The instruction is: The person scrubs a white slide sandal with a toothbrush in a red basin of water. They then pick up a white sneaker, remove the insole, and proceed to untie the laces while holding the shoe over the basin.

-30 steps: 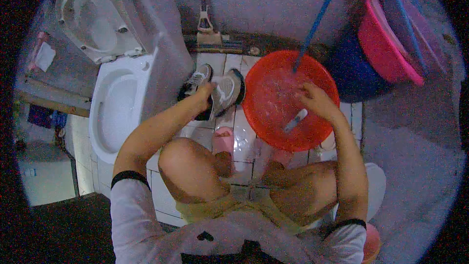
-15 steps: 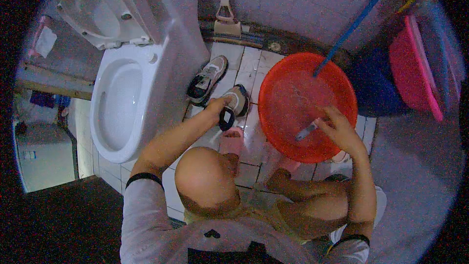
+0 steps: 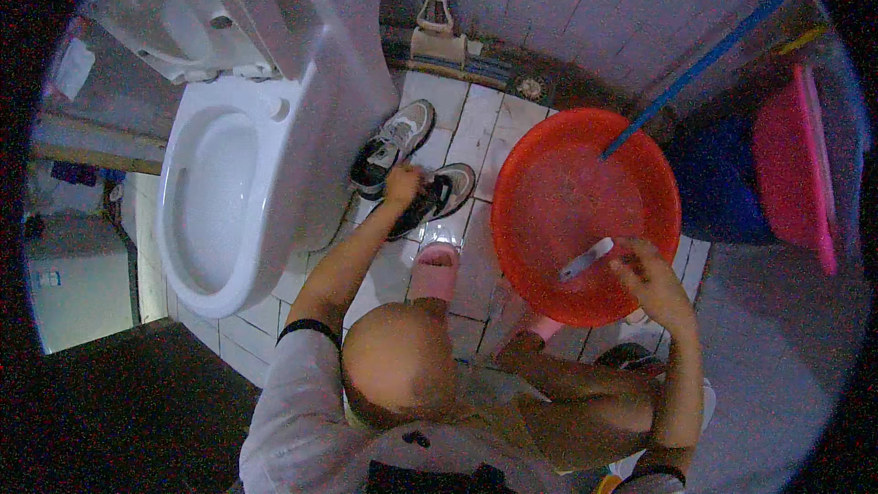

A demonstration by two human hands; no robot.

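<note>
Two grey-and-black sneakers lie on the white tiled floor: the far sneaker (image 3: 399, 135) beside the toilet base and the near sneaker (image 3: 454, 190) to its right. My left hand (image 3: 403, 186) is closed at the left edge of the near sneaker, in the gap between the pair; its fingertips are partly hidden. Over the right side of a red basin (image 3: 508, 261) of water hovers my right hand (image 3: 654, 279), fingers apart and slightly blurred. Just left of those fingers, a slim white and grey-blue thing like a brush (image 3: 586, 259) lies in the basin, apart from the hand.
A white toilet (image 3: 279, 192) with its lid raised stands at left. A blue pole (image 3: 700, 73) slants into the basin. At right are a dark blue bucket (image 3: 718, 178) and a pink basin (image 3: 796, 174). A sponge mop (image 3: 439, 41) leans at the back wall.
My right hand has let go of the slim white thing and drawn back to the right. My left hand has shifted towards the far sneaker, and the near sneaker has turned. The view has shifted slightly.
</note>
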